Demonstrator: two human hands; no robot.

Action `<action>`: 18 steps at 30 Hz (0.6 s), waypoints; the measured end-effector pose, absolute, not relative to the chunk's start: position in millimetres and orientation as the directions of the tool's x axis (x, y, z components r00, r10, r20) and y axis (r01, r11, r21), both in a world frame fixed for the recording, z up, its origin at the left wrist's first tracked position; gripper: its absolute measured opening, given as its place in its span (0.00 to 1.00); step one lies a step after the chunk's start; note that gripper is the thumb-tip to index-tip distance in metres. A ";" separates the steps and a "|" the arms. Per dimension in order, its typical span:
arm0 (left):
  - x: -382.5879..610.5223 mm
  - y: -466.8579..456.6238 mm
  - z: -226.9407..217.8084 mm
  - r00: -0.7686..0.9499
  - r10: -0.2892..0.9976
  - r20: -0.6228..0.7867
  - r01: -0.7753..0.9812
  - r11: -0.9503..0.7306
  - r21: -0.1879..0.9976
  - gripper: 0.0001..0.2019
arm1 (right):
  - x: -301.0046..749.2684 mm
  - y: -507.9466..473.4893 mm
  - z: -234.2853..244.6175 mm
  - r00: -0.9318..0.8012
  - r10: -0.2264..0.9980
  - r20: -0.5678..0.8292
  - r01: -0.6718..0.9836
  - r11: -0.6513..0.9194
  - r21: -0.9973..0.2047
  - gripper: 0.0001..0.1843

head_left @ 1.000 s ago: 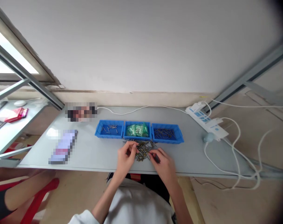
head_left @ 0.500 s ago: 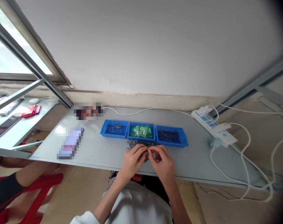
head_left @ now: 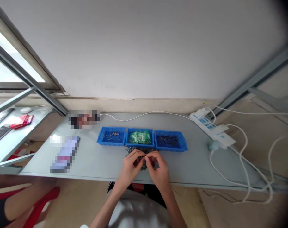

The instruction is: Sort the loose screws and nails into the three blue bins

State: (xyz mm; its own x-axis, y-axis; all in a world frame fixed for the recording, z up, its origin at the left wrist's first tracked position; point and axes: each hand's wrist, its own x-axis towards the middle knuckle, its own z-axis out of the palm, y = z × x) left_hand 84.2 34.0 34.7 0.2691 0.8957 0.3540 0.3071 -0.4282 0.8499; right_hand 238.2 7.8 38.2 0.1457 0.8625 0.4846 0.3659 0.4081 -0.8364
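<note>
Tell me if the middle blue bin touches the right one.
Touching. Head view: middle blue bin abuts right blue bin, no gap between rims.

A long white plastic power strip lies at the far right corner of the pale grey bench — its white cables loop off the right edge. A thin white cord follows the far edge. Below the left front corner stands a red plastic stool.

Blue trays wall off the pin pile ahead — bare table lies open either side
</note>
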 end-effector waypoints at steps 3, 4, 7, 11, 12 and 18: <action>85.2 34.9 36.5 0.268 0.889 0.371 0.315 -0.445 0.838 0.06 | 239.7 7.1 38.3 0.160 0.877 0.452 0.318 0.388 -0.865 0.03; 85.6 35.1 37.3 0.263 0.887 0.380 0.314 -0.452 0.835 0.06 | 240.5 6.3 39.1 0.159 0.882 0.443 0.304 0.383 -0.872 0.03; 86.5 35.1 39.6 0.233 0.894 0.382 0.313 -0.441 0.841 0.06 | 241.7 3.3 40.5 0.146 0.892 0.427 0.288 0.375 -0.881 0.03; 87.1 34.5 40.4 0.208 0.925 0.316 0.353 -0.373 0.858 0.06 | 240.5 1.7 39.0 0.149 0.898 0.414 0.304 0.356 -0.883 0.05; 87.2 34.4 40.3 0.210 0.929 0.303 0.359 -0.362 0.860 0.07 | 240.5 1.5 39.4 0.155 0.897 0.414 0.307 0.354 -0.883 0.05; 88.4 33.9 40.8 0.202 0.946 0.255 0.346 -0.313 0.885 0.07 | 258.8 -21.4 65.9 0.206 0.845 0.493 0.328 0.415 -0.849 0.19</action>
State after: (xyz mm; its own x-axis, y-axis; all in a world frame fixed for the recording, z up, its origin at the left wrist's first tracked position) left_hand 88.4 33.9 40.8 0.2021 0.9456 0.2551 0.3456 -0.3126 0.8848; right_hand 258.8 -21.4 65.9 0.2058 0.8453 0.4930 0.3278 0.4152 -0.8487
